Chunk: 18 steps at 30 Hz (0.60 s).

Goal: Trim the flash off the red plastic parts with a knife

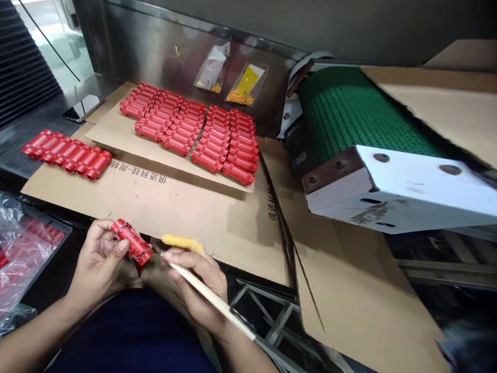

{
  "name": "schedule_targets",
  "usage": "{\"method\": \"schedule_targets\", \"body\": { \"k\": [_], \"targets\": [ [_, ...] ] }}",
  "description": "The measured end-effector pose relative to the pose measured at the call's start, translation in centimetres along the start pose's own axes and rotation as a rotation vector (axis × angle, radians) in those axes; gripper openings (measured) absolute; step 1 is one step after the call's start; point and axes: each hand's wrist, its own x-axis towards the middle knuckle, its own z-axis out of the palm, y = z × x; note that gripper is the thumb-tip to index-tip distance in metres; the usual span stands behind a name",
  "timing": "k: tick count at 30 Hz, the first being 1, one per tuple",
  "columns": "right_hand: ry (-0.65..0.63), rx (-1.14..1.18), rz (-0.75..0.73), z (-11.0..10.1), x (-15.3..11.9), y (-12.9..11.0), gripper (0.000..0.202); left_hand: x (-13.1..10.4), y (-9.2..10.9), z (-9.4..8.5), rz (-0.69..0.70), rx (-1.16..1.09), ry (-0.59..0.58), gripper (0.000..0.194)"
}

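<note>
One red cylindrical part (132,242) is over the person's lap (135,331), gripped by the left hand (99,255). The right hand (205,280) is wrapped around a pale-handled tool (212,296), its tip near the part's lower end. Beyond, more red parts (212,159) lie in rows on cardboard (194,217), left of a green belt (361,114).

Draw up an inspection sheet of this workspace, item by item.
Surface: brown printed cardboard sheets.
Job's things: red ridged cylindrical part; slim white pen-like tool; more red cylinders in rows.
Clutter: flat black phone; two clear plastic bags containing yellow items.
Hands: left hand grips the part; right hand holds the tool, its tip near the part's end, contact unclear.
Cables: one thin black cable, upper left.
Surroundings: green textured belt with white metal end; clear plastic over red pieces.
</note>
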Motion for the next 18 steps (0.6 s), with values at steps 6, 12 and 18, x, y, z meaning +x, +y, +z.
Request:
{"method": "schedule_targets", "body": {
  "k": [6, 12, 18],
  "targets": [
    [0.019, -0.284, -0.230, 0.52, 0.23, -0.06, 0.030, -0.08, 0.26, 0.08, -0.018, -0.042, -0.003, 0.023],
    [-0.023, -0.254, -0.272, 0.83, 0.41, 0.15, 0.032, -0.11, 0.68, 0.31, 0.000, -0.035, -0.031, 0.020],
    [-0.008, -0.300, -0.251, 0.84, -0.06, 0.35, 0.026, -0.26, 0.87, 0.28, 0.009, -0.037, -0.031, 0.020]
  ]
}}
